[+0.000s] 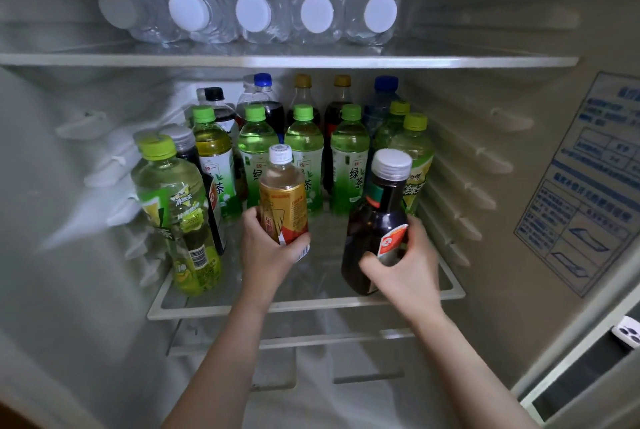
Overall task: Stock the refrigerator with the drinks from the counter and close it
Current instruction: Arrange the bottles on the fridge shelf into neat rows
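Though aslant, bottle within right grip

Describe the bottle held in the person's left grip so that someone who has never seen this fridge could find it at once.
Inside the open refrigerator, look at the middle shelf, below the row of lying water bottles. At its front, left of centre, the left grip holds a small bottle. Unlike the green-capped teas behind it, it has a white cap and a gold-orange label.

Blue-printed instruction label at right, text unreadable
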`<state>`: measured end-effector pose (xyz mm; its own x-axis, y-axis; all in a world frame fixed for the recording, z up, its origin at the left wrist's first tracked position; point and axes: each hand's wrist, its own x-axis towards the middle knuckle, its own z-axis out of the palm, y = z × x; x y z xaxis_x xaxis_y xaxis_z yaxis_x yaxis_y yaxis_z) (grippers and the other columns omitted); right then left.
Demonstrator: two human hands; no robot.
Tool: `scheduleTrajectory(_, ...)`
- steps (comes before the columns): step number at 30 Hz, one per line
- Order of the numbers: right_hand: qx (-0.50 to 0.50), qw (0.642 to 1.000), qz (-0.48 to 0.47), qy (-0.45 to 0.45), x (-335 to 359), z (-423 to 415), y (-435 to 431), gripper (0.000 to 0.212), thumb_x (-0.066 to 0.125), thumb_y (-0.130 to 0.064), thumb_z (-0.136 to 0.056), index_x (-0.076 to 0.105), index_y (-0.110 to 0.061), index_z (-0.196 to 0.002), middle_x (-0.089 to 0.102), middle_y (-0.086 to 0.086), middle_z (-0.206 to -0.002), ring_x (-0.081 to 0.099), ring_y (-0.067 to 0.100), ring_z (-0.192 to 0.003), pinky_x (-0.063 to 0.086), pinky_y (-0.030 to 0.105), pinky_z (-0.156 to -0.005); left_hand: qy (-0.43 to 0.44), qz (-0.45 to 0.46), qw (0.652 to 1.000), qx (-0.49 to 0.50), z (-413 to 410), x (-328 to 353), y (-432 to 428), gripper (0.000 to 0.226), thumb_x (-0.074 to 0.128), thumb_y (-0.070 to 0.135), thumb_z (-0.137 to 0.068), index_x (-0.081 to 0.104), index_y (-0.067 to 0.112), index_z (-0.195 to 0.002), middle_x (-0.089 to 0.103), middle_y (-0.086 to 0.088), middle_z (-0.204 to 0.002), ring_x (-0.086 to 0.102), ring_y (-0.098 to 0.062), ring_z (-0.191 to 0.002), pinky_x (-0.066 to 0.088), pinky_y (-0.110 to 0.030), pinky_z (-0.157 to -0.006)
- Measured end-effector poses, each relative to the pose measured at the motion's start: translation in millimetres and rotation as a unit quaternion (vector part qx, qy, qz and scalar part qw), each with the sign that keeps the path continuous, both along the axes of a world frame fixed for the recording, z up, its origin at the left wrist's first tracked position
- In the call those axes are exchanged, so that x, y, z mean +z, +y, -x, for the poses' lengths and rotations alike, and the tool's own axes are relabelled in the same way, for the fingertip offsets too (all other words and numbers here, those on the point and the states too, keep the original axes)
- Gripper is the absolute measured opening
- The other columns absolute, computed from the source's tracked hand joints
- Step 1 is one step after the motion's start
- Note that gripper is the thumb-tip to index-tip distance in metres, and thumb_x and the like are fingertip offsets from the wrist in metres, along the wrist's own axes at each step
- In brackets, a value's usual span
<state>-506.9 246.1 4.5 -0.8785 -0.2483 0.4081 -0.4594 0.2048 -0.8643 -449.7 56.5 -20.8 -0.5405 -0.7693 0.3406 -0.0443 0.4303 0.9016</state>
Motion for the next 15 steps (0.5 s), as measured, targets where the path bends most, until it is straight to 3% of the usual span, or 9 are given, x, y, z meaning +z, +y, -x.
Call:
scheduleTrajectory(3,0.000,1.000,-0.007,-0.007,-1.3,5.8,8.1,0.038,0.064,-0.032,-0.054,0.050,-0.038,-0.088,0.060,-0.025,-0.080,0.057,-0.005,-0.069,0.039,0.004,-0.057,-0.028,0.028,0.999,0.020,-4.8,0.6,3.7,0.082,0.087,0.037,-0.056,0.038,0.020,-0.120,0.052,0.002,-0.107,0.058,-0.018,-0.098,0.053,-0.038,-0.080)
scheduleTrajectory(6,-0.009,1.000,-0.015,0.001,-1.6,8.9,12.1,0.033,0.061,-0.034,-0.053,0.048,-0.039,-0.083,0.058,-0.028,-0.078,0.055,-0.006,-0.067,0.038,0.004,-0.056,-0.058,0.062,0.993,0.087,-10.4,4.6,7.2,0.088,0.085,0.044,-0.056,0.038,0.015,-0.125,0.050,-0.004,-0.115,0.053,-0.024,-0.106,0.050,-0.048,-0.089)
scheduleTrajectory(9,-0.019,0.999,-0.026,0.004,-0.4,11.1,13.5,0.032,0.059,-0.039,-0.051,0.046,-0.043,-0.080,0.057,-0.031,-0.078,0.054,-0.009,-0.069,0.039,0.006,-0.056,-0.068,0.074,0.986,0.132,-13.5,8.4,9.1,0.091,0.085,0.043,-0.056,0.040,0.009,-0.127,0.050,-0.008,-0.119,0.051,-0.028,-0.111,0.047,-0.049,-0.092)
scheduleTrajectory(15,-0.018,0.999,-0.033,-0.006,-4.9,10.4,14.3,0.033,0.059,-0.041,-0.051,0.045,-0.040,-0.082,0.058,-0.019,-0.074,0.055,-0.006,-0.071,0.036,0.019,-0.055,-0.056,0.082,0.982,0.161,-19.5,5.7,13.7,0.093,0.083,0.033,-0.068,0.032,0.000,-0.139,0.044,-0.020,-0.132,0.040,-0.036,-0.125,0.036,-0.049,-0.105)
